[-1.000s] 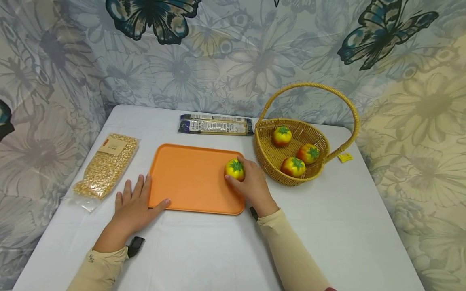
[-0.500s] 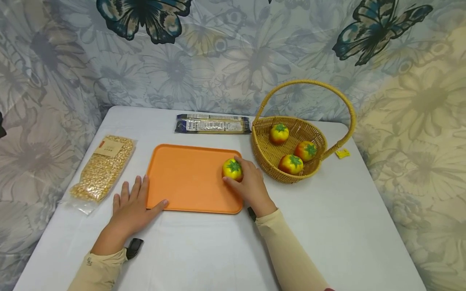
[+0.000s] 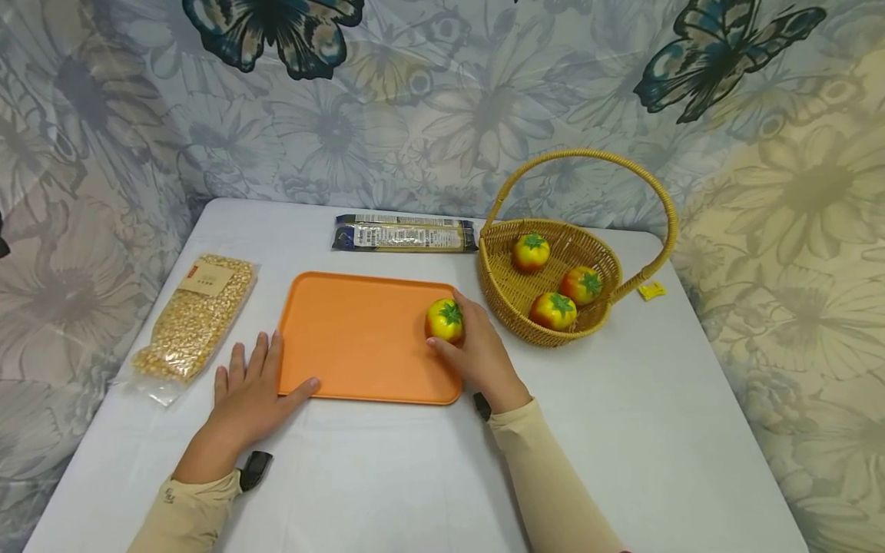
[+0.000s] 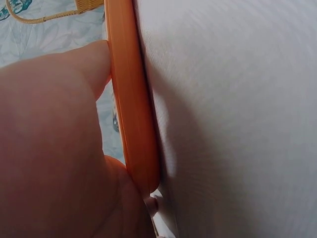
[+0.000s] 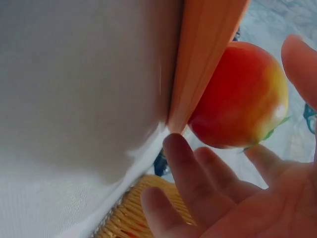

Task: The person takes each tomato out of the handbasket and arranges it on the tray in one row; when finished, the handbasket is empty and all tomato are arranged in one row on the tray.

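Observation:
A red-and-yellow tomato (image 3: 444, 321) with a green star-shaped leaf top sits at the right end of an orange tray (image 3: 359, 338). My right hand (image 3: 480, 349) is around its right side, thumb in front and fingers behind. In the right wrist view the tomato (image 5: 242, 96) rests against the tray, and a gap shows between it and the thumb; the fingers are spread and fairly straight. My left hand (image 3: 247, 407) lies at the tray's front left corner with straight fingers. Its thumb touches the tray's front rim, seen also in the left wrist view on the tray edge (image 4: 131, 99).
A wicker basket (image 3: 508, 307) with a tall handle stands right of the tray, holding three similar tomatoes. A bag of corn kernels (image 3: 197, 319) lies at left. A dark-ended long packet (image 3: 404, 234) lies behind the tray, and a small yellow wrapper (image 3: 651, 291) right of the basket.
The head view has shifted slightly. My right hand has loosened a little around the tomato, which stays in the same place on the tray. The left hand has not moved.

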Tool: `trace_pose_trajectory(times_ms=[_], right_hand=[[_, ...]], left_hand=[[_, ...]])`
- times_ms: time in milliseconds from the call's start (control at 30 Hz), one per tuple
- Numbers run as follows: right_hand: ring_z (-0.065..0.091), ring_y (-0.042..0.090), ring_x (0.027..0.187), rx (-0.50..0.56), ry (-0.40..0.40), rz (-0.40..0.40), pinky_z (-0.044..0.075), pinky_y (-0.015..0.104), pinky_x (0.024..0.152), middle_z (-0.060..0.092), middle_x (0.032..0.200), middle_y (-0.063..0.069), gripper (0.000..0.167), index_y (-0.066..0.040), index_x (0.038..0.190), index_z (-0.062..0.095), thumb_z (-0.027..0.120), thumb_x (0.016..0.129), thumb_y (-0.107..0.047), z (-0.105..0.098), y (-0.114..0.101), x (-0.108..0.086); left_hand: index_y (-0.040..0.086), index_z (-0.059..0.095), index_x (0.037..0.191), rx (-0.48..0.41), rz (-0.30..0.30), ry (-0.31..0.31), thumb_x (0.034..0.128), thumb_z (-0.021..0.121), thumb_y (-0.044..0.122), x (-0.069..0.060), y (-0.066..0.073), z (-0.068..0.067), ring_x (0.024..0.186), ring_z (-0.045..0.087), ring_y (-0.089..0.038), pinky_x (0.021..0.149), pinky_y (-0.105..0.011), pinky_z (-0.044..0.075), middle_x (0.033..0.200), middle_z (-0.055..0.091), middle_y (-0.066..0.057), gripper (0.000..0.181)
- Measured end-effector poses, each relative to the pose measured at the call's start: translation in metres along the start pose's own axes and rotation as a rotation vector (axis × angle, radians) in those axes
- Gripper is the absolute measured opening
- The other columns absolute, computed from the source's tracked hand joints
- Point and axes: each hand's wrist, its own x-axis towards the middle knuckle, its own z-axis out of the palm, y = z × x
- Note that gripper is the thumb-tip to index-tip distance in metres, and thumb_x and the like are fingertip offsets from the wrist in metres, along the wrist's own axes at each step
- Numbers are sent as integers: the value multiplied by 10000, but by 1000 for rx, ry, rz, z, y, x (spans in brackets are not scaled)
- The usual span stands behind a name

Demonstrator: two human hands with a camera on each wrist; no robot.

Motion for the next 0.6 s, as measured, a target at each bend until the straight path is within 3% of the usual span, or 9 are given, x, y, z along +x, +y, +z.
trace_pose_trajectory(times_ms=[267, 600], right_hand=[[302, 351, 1553, -23, 36, 6, 261, 502, 1250, 303, 1684, 188, 1016, -55, 1675, 245, 842, 932, -406, -6, -1, 0], [330, 382, 1528, -4, 78, 13, 292, 556, 1227, 317, 1669, 196, 996, -76, 1681, 243, 837, 941, -379, -26, -10, -8]], left_hand=[[58, -53, 1698, -1, 4, 1, 992, 502, 764, 0, 0, 0, 1532, -232, -548, 1123, -766, -179, 1731, -91, -283, 1142], [35, -47, 1693, 2, -1, -7, 992, 515, 756, 1, 0, -1, 1526, -228, -563, 1123, -769, -174, 1726, -87, -297, 1152]])
